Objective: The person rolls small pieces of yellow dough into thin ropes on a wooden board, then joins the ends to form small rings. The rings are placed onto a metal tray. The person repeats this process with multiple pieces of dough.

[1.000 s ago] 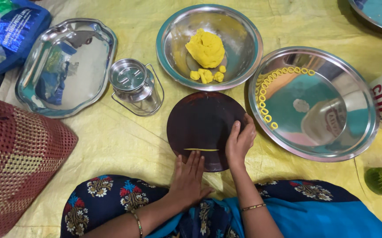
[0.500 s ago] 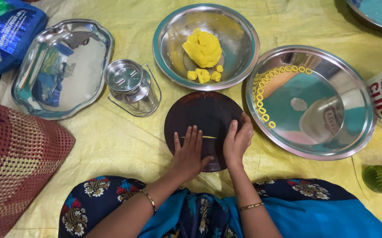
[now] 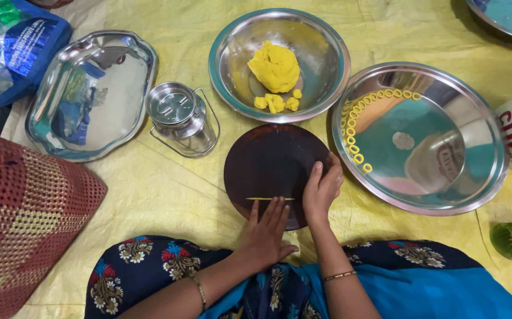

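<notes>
The left hand (image 3: 266, 231) lay flat and open at the round dark board's (image 3: 273, 172) six o'clock, fingertips on a thin yellow dough strand (image 3: 270, 199), apparently rolling it. The right hand (image 3: 321, 190) cupped loosely at four o'clock, steadying the board and gripping nothing. At twelve o'clock stood the steel bowl (image 3: 321, 41) of yellow dough (image 3: 274, 66); at three o'clock, the steel plate (image 3: 445, 189) with small dough rings (image 3: 353, 127).

steel dishes (image 3: 279, 65) on yellow sheet (image 3: 167, 195)

I counted one dark round board (image 3: 267, 165), one thin yellow dough strand (image 3: 270, 199), one steel bowl (image 3: 321, 44), one dough ball (image 3: 274, 65), four small dough pieces (image 3: 275, 103), two large steel plates (image 3: 445, 195) and one lidded steel can (image 3: 180, 117).
</notes>
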